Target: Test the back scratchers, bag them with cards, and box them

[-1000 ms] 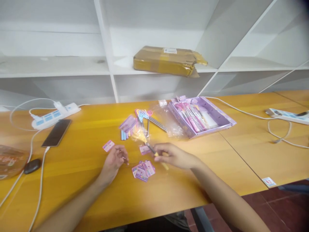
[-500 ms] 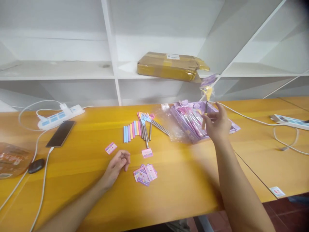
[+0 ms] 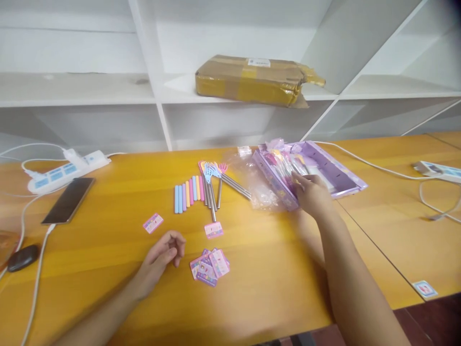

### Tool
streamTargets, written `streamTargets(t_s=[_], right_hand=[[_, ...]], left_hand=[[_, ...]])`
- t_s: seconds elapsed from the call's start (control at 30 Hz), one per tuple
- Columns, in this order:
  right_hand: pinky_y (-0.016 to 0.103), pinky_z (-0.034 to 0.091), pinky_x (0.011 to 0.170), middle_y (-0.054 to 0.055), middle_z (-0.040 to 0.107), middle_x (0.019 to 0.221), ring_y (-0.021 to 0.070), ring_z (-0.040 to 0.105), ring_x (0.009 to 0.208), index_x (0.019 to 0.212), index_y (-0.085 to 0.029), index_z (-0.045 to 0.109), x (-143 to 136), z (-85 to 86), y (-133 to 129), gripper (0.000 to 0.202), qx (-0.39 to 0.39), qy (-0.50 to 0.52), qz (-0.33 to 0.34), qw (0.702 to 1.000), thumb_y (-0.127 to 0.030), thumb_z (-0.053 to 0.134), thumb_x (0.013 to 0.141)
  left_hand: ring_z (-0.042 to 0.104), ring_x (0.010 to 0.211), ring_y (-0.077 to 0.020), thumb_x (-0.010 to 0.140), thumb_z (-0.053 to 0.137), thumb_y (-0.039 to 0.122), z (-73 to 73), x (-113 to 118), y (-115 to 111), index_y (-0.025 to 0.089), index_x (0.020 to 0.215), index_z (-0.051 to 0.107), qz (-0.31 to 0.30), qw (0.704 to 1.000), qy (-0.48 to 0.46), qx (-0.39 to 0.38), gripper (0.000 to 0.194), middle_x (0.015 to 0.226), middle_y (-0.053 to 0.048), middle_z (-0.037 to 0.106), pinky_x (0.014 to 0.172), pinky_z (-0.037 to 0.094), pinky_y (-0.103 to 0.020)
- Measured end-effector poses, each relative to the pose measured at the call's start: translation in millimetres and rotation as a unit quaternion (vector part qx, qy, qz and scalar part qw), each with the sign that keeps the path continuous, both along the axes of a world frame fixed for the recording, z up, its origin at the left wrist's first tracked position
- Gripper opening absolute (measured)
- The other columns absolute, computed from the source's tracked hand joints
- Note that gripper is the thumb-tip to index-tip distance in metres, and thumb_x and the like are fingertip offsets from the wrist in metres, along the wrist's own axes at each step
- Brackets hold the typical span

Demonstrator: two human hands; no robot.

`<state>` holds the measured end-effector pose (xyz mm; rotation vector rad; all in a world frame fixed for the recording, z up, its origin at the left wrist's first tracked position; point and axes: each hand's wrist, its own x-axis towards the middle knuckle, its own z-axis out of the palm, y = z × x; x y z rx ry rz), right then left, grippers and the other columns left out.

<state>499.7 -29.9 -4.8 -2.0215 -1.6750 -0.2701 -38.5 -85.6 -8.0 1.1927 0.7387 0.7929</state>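
Lowered since half a second ago, the right hand (image 3: 312, 194) now reaches into the open purple cardboard tray (image 3: 329, 166), where the yellow-headed metal-rod scratcher in clear plastic film (image 3: 276, 154) lies among pink wrapped scratchers (image 3: 270, 159); fingers curl at the handles, but whether that grip clasps one I cannot tell. Probably light, stiff along its rod and slick in its film, it is best held by the handle. Empty and loosely curled, the left hand (image 3: 162, 252) is above the yellow-brown wooden worktop (image 3: 266, 283).

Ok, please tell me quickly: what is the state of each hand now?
Left hand: open, loosely curled, nothing visible in it.
Right hand: at the wrapped items in the purple box; whether it grips one cannot be told.
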Motion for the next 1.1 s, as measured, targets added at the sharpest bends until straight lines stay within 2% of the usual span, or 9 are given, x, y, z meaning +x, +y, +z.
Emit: streamTargets(t_s=[0.27,0.4,0.57,0.63,0.73,0.8,0.93,1.03,1.1], right_hand=[[0.052,0.055,0.097,0.017,0.065,0.111,0.0327,0.065,0.100,0.146,-0.019,0.070,-15,6.3,-5,0.050,0.047,0.012,-0.050,0.998,-0.031,0.049,0.103],[0.053,0.054,0.101,0.019,0.065,0.112,0.0350,0.064,0.108,0.128,-0.016,0.079,-17,5.3,-3,0.043,0.029,-0.014,-0.009,0.999,-0.036,0.050,0.104],[0.065,0.047,0.106,0.027,0.058,0.135,0.0452,0.056,0.127,0.149,-0.013,0.064,-25,14.1,-7,0.053,0.132,-0.030,-0.057,0.989,-0.033,0.056,0.101],[0.063,0.048,0.106,0.026,0.061,0.131,0.0436,0.057,0.127,0.141,-0.014,0.067,-35,20.8,-9,0.045,0.154,-0.023,-0.043,0.987,-0.026,0.052,0.101],[0.057,0.050,0.104,0.018,0.068,0.113,0.0374,0.063,0.116,0.113,-0.021,0.076,-56,26.5,-10,0.029,0.149,-0.010,0.012,0.989,-0.021,0.050,0.100],[0.053,0.052,0.100,0.014,0.070,0.106,0.0338,0.066,0.108,0.105,-0.023,0.075,-73,26.7,-10,0.025,0.128,-0.001,0.088,0.988,-0.020,0.051,0.100],[0.050,0.053,0.098,0.012,0.075,0.114,0.0303,0.066,0.106,0.117,-0.023,0.073,-111,24.7,-7,0.025,0.040,0.008,0.289,0.956,-0.018,0.052,0.104],[0.051,0.051,0.108,0.013,0.074,0.129,0.0305,0.064,0.120,0.134,-0.023,0.068,-134,24.8,-7,0.032,-0.022,0.019,0.379,0.925,-0.019,0.050,0.108],[0.052,0.049,0.114,0.013,0.070,0.138,0.0306,0.061,0.129,0.144,-0.024,0.064,-146,25.0,-9,0.038,-0.054,0.024,0.409,0.911,-0.022,0.048,0.110]], left_hand=[[0.054,0.082,-0.0192,0.105,0.062,0.051,3.3,-4,-2,0.023,0.114,0.070,0.000,0.999,0.022,-0.025,0.030,0.095,-0.006,0.060,0.070,0.043,-0.030],[0.054,0.080,-0.0193,0.102,0.066,0.052,4.8,-3,-1,0.022,0.107,0.071,0.007,0.999,0.020,-0.036,0.030,0.095,-0.007,0.061,0.068,0.043,-0.031],[0.055,0.080,-0.0200,0.102,0.066,0.051,4.9,-2,-1,0.022,0.106,0.072,0.013,0.999,0.022,-0.032,0.030,0.094,-0.007,0.062,0.068,0.043,-0.032],[0.055,0.080,-0.0201,0.102,0.066,0.051,4.1,-2,-1,0.023,0.106,0.072,0.012,0.999,0.021,-0.032,0.030,0.093,-0.007,0.062,0.069,0.044,-0.032],[0.056,0.080,-0.0204,0.102,0.066,0.051,3.8,-1,-2,0.023,0.107,0.072,0.013,0.999,0.025,-0.030,0.029,0.093,-0.007,0.063,0.068,0.044,-0.032],[0.056,0.079,-0.0208,0.103,0.065,0.050,6.2,0,-1,0.022,0.107,0.072,0.025,0.999,0.034,-0.006,0.029,0.094,-0.008,0.064,0.069,0.045,-0.032],[0.057,0.077,-0.0212,0.102,0.067,0.039,19.5,-4,8,0.022,0.094,0.073,0.111,0.976,0.099,0.156,0.019,0.088,-0.006,0.066,0.072,0.046,-0.034],[0.060,0.079,-0.0229,0.097,0.069,0.027,29.4,-12,23,0.024,0.087,0.073,0.171,0.920,0.188,0.300,0.011,0.083,-0.004,0.067,0.079,0.048,-0.036],[0.064,0.088,-0.0254,0.095,0.067,0.021,31.4,-17,32,0.025,0.091,0.075,0.176,0.885,0.245,0.355,0.009,0.089,-0.005,0.070,0.085,0.049,-0.038]])
